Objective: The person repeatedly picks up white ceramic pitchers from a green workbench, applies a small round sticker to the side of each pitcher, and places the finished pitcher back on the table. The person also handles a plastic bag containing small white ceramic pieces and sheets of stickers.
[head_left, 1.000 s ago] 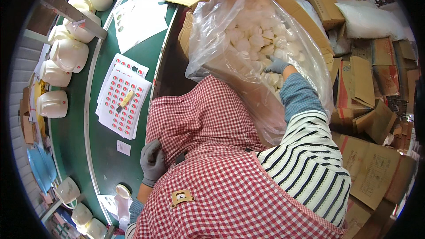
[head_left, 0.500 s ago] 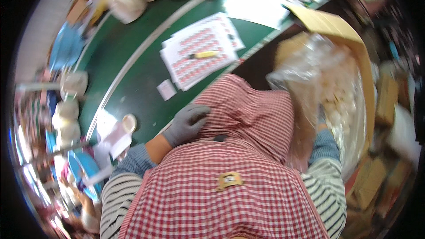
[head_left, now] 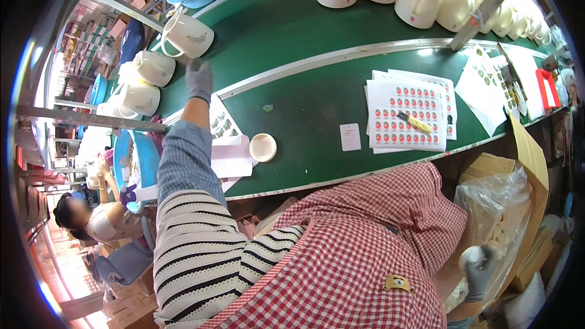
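Observation:
My left hand [head_left: 198, 79], in a grey glove, reaches out over the green bench at the left, fingers extended. Just beyond its fingertips is a cream plastic kettle body [head_left: 190, 35] with a loop handle, tipped over; whether they touch is unclear. Low at the right, my right hand [head_left: 480, 277], also gloved in grey, is closed around a small white rounded piece [head_left: 471, 257], its exact kind not discernible. That hand is beside a plastic bag [head_left: 496, 198] lining an open cardboard box [head_left: 529, 152].
More kettle bodies [head_left: 141, 97] stand at the left, and several line the far side [head_left: 417, 0]. Sticker sheets [head_left: 405, 140] with a yellow-handled cutter [head_left: 417, 123] lie on the bench, near a round cream cup-like part [head_left: 262, 147]. Metal posts [head_left: 487, 9] rise there. A person [head_left: 100, 216] sits at the left beside a blue basin [head_left: 125, 164].
My view has swung left. My left hand has gone from the apron out to the kettle bodies. My right hand has come out of the bag with a white piece.

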The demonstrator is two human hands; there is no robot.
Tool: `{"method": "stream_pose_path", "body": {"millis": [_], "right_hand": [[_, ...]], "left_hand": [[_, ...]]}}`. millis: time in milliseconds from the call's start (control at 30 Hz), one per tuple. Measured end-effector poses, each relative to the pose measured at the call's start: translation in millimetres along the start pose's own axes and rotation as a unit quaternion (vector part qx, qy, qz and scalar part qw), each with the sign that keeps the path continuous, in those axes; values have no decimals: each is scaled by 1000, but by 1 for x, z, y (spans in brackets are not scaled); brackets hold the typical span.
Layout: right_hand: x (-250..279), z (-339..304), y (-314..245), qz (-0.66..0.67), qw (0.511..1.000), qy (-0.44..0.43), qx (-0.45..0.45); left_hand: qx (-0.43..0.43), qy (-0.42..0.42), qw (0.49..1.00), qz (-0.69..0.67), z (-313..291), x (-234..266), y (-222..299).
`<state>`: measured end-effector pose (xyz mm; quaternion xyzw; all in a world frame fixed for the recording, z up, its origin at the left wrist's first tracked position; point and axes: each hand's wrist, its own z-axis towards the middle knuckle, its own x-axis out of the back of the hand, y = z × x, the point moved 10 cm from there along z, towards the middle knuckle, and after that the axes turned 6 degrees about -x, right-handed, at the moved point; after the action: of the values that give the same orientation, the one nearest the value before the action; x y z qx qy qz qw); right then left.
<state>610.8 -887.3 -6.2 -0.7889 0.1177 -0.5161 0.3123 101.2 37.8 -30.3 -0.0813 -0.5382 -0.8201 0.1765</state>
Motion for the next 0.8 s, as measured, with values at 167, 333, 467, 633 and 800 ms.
{"method": "stream_pose_path", "body": {"millis": [167,333,467,633,800], "right_hand": [[-79,-26,-8,-98,993,5,72],[-117,-40,-83,-61,994,45,78],[-139,-50,-70,-48,995,-84,-33],[-152,-62,-74,-23,988,-152,-34],[-159,-77,-118,-197,957,-212,1]], "left_hand": [[93,11,924,371,80,48,-18],[145,-6,858,492,130,59,-28],[128,-14,880,456,178,53,-59],[143,-44,985,87,236,53,-147],[208,-62,968,-130,180,14,-144]]}}
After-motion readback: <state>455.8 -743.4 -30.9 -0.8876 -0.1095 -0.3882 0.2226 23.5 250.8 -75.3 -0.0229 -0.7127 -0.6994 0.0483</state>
